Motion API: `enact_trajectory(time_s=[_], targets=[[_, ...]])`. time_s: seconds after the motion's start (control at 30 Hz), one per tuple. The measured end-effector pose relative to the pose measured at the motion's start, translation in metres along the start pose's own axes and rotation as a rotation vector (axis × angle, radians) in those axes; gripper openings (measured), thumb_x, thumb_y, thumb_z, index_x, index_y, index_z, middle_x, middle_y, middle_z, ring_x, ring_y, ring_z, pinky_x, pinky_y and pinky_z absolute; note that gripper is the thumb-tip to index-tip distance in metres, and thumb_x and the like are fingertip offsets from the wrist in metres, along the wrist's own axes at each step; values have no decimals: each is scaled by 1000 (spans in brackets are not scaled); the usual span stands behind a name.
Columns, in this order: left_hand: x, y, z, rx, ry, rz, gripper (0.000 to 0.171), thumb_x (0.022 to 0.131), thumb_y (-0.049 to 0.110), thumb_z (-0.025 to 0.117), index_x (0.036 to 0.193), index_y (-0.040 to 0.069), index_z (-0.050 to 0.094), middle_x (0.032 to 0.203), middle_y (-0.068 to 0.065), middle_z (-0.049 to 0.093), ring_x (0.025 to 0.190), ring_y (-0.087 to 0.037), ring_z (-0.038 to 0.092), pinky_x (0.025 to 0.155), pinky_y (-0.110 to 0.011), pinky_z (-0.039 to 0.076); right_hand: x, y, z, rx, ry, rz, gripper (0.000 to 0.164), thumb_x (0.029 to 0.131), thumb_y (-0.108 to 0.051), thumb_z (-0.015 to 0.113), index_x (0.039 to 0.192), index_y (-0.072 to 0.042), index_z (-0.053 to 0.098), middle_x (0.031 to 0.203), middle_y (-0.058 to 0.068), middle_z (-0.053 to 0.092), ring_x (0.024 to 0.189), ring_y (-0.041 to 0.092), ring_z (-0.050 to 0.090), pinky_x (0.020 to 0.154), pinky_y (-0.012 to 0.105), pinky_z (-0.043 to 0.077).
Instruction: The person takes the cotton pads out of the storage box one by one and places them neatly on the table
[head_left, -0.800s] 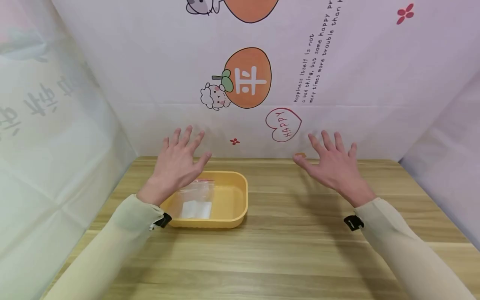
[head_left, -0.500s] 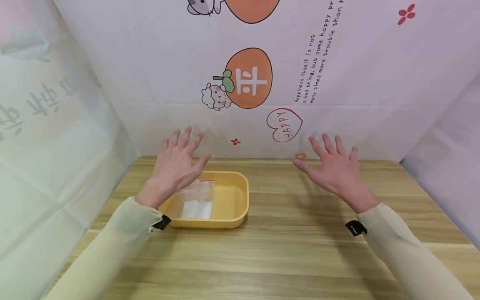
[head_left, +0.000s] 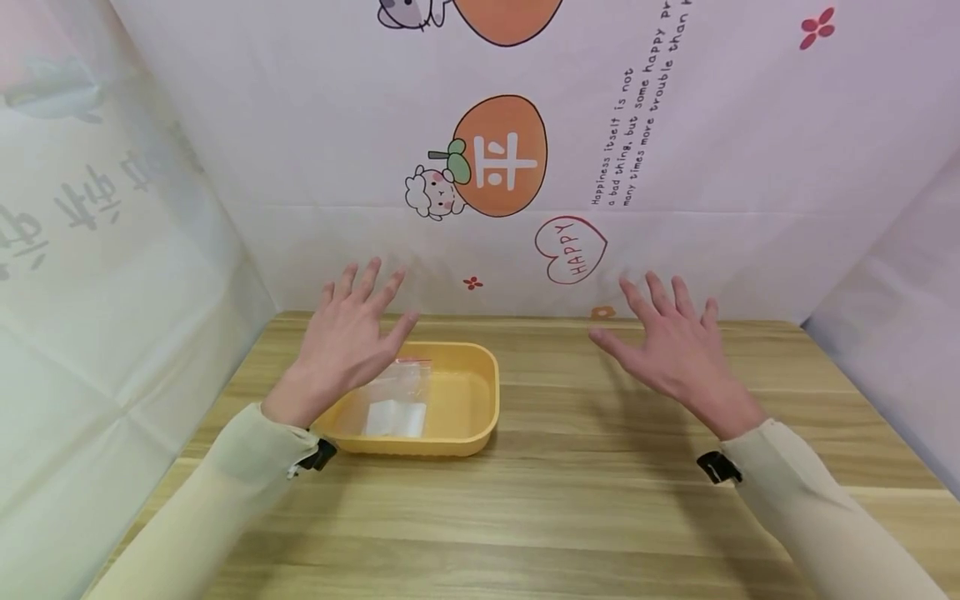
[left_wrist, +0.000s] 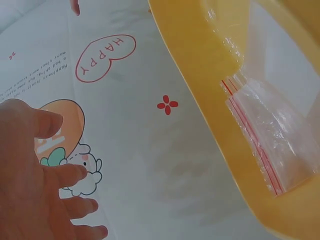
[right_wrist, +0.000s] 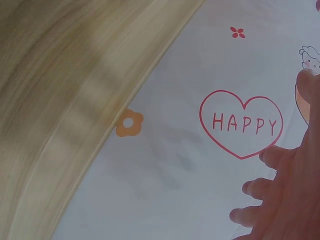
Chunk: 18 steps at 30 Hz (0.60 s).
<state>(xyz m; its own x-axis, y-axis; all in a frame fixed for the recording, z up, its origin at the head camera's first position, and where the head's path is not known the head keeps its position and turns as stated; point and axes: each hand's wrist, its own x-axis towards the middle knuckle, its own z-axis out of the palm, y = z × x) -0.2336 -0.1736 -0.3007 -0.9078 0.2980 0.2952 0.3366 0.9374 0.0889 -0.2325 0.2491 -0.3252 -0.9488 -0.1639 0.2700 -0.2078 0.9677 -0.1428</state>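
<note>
My left hand (head_left: 348,337) hovers over the left end of a yellow tray (head_left: 480,433), its fingers spread and holding nothing. Inside that tray lie clear zip-lock bags (head_left: 401,379) with a red seal line, and something flat and white (head_left: 395,418) shows at their lower part. The left wrist view shows the bags (left_wrist: 270,130) with the seal strip up close. Out to the right, my right hand (head_left: 675,354) is held above the table with fingers spread and nothing in it. The hand hides the tray's far left corner in the head view.
The wood-grain table (head_left: 570,517) ends at a white printed cloth wall (head_left: 330,150) behind both hands. More white cloth hangs at the left side (head_left: 90,333) and the right side (head_left: 900,283).
Both hands have drawn slightly back toward the body, the left drifting a little left and the right a little right. The tray and bags stay in place on the table.
</note>
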Motion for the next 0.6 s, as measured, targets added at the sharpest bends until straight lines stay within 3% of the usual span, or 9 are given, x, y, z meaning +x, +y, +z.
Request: enact_trajectory(time_s=[0.6], targets=[[-20, 0, -4, -18, -6, -4, 71, 108, 49, 43, 168, 13, 30, 173, -20, 16, 157, -47, 13, 123, -67, 14, -9, -11, 2, 32, 17, -39, 102, 94, -84, 46, 170, -19, 23, 172, 23, 18, 155, 53, 11, 111, 84, 9]])
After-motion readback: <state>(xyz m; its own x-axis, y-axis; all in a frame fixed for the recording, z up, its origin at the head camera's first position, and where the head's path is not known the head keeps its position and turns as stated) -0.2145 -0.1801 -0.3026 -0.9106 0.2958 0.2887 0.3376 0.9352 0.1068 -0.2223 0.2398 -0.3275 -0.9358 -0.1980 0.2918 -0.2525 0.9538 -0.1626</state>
